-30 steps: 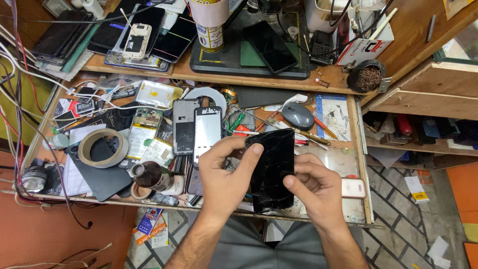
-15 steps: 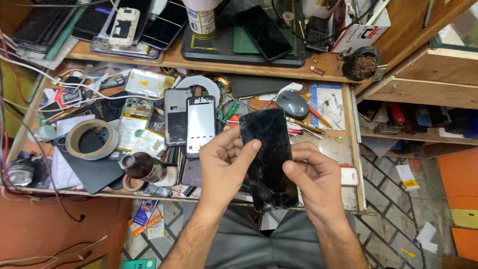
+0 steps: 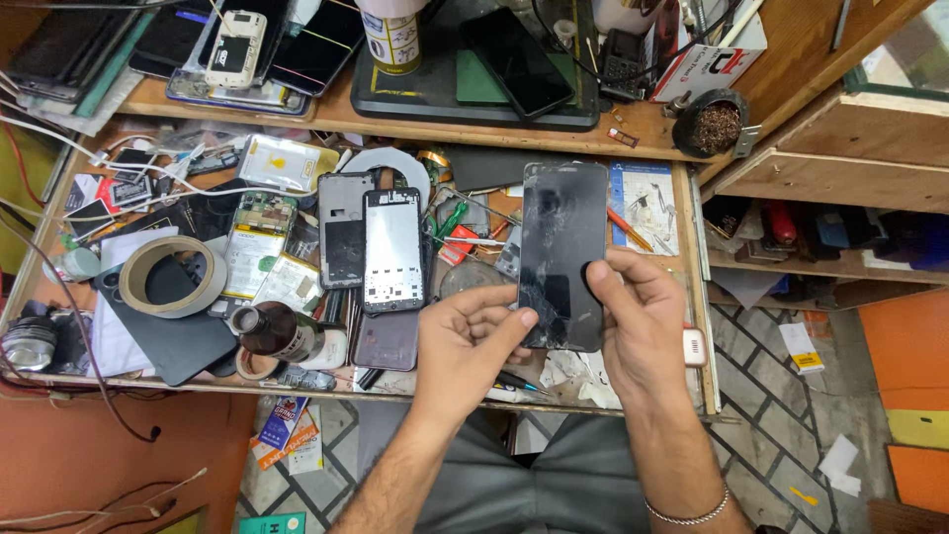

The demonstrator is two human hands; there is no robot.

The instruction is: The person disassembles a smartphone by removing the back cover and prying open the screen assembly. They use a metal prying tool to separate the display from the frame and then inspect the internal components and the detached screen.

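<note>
A black, cracked phone screen panel (image 3: 561, 247) stands upright above the bench, held between both hands. My left hand (image 3: 471, 348) pinches its lower left edge with thumb and fingers. My right hand (image 3: 638, 321) grips its lower right edge, thumb on the glass. Just left of the hands lie two open phone frames (image 3: 392, 249) side by side on the cluttered wooden worktop (image 3: 633, 400).
A roll of tape (image 3: 171, 276), a brown bottle (image 3: 282, 331), a green circuit board (image 3: 259, 242), screwdrivers (image 3: 629, 227) and cables crowd the bench. A raised shelf behind carries a black tray (image 3: 474, 99) with a phone, a can (image 3: 393, 38) and more phones.
The screen panel has been raised and turned upright, further from me. Both hands shifted down to its lower edges. The camera tilted slightly, shifting the bench in view.
</note>
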